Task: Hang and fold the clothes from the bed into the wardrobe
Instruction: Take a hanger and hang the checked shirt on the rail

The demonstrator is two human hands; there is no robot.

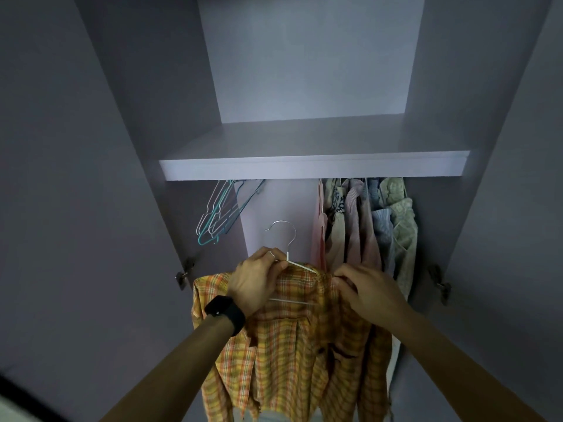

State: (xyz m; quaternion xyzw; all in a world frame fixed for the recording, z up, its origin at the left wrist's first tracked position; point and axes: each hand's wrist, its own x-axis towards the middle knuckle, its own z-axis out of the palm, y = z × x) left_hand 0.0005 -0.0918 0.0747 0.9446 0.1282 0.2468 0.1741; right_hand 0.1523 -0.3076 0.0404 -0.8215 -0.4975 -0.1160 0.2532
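Observation:
An orange and yellow plaid shirt (292, 354) hangs on a white wire hanger (285, 239) in front of the open wardrobe. My left hand (259, 278), with a black watch on the wrist, grips the hanger at the base of its hook along with the shirt's collar. My right hand (362, 287) pinches the shirt's right shoulder fabric over the hanger's end. The hook points up, below the wardrobe shelf (313, 169) and free of any rail.
Several empty wire hangers (217, 213) hang at the left under the shelf. Several garments (365, 226) hang at the right. Between them is a gap. Both wardrobe doors stand open, with hinges (182, 275) at the sides.

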